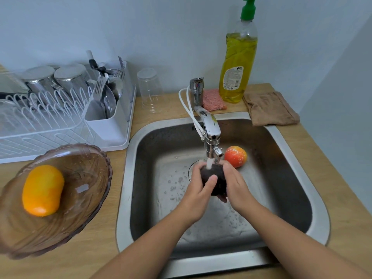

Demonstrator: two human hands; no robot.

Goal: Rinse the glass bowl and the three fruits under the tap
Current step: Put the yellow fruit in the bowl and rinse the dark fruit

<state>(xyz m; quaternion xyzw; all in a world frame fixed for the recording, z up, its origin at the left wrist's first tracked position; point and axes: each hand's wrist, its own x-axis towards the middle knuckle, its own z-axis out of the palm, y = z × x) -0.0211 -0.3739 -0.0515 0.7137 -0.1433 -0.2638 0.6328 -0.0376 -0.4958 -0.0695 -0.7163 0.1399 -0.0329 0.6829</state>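
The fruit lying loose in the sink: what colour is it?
Red fading to orange, with pale specks; the fruit shows in the head view.

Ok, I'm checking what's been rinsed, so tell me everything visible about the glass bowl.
The bowl is clear glass with a brownish tint, a scalloped rim and a cut pattern. It stands upright on the wooden counter, left of the sink and in front of the rack. An orange fruit lies in its left half; a small pale patch shows near the middle. Nothing else touches it.
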